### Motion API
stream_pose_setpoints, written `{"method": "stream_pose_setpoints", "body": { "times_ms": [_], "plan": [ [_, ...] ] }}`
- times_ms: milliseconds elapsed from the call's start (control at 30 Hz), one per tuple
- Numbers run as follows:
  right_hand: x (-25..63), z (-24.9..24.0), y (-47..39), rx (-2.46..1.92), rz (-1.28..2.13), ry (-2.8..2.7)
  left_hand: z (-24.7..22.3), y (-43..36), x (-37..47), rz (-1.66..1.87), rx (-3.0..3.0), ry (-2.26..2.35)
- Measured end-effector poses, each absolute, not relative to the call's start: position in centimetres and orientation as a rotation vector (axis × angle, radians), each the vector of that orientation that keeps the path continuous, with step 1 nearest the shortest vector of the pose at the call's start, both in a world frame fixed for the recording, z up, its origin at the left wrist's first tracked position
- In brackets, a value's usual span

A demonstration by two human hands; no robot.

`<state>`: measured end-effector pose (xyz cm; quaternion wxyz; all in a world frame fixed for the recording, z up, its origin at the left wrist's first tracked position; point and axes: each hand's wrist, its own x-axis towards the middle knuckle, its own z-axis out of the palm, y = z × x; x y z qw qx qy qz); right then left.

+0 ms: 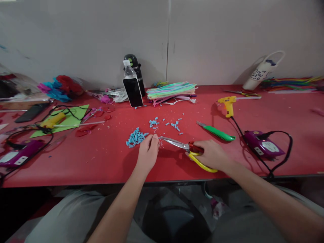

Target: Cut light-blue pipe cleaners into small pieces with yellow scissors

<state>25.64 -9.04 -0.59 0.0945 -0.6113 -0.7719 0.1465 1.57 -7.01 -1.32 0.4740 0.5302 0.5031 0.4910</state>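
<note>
The person's right hand [210, 153] gripped a pair of scissors [177, 143] by the yellow and red handles, the blade tips right by the left hand [149, 148], over the red tabletop [101, 162]. That hand's fingertips were pinched together; whatever they held was too small for me to make out. A heap of short blue pieces [136, 138] lay just beside it, and a green utility knife [219, 133] lay beyond the right hand.

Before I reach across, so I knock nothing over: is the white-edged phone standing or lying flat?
Standing: the phone rests on its short edge, dark face forward, in front of the clear bottle.
</note>
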Motion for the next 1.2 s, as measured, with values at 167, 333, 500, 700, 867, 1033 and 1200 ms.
{"method": "stream_pose_setpoints", "body": {
  "times_ms": [167, 333, 500, 700, 867, 1033, 1200],
  "plan": [
    [25.45, -0.41, -8.94, -1.837, 0.448, -2.295, -1.3, -6.98, 1.53, 1.193, 1.305, 1.215],
    [25.41, -0.2, -9.07, -1.842, 0.416, -2.283, -1.19, -7.04, 1.48, 1.185, 1.318, 1.234],
    [25.58, -0.19, -9.26, -1.8, 0.447, -2.276, -1.3, -7.0, 1.44, 1.181, 1.326, 1.262],
    [25.59, -0.45, -9.07, -1.798, 0.425, -2.307, -1.39, -6.98, 1.43, 1.192, 1.323, 1.251],
    [25.61, -0.84, -8.83, -1.828, 0.409, -2.311, -1.32, -7.03, 1.43, 1.189, 1.298, 1.233],
    [25.67, -0.74, -8.87, -1.81, 0.401, -2.297, -1.34, -7.04, 1.43, 1.187, 1.307, 1.236],
    [25.81, -0.52, -9.08, -1.772, 0.414, -2.299, -1.37, -6.97, 1.4, 1.19, 1.294, 1.252]
  ]
}}
